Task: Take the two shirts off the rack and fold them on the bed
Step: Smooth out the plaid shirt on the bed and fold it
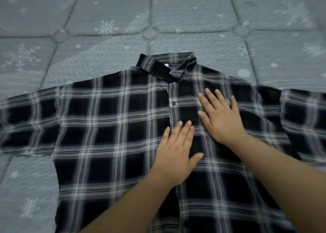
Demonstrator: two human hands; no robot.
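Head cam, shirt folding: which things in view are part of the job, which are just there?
Part of the job:
plaid shirt, spread flat, front up
bed, under the shirt
left hand, flat on the shirt
right hand, flat on the shirt

Just there:
nothing else in view; the second shirt and the rack are not visible

Bedroom at home: quilted grey snowflake-print bed (pixel 105 21) cover, plaid shirt (pixel 105 118) laid flat under both hands.

No legible text or labels anywhere.
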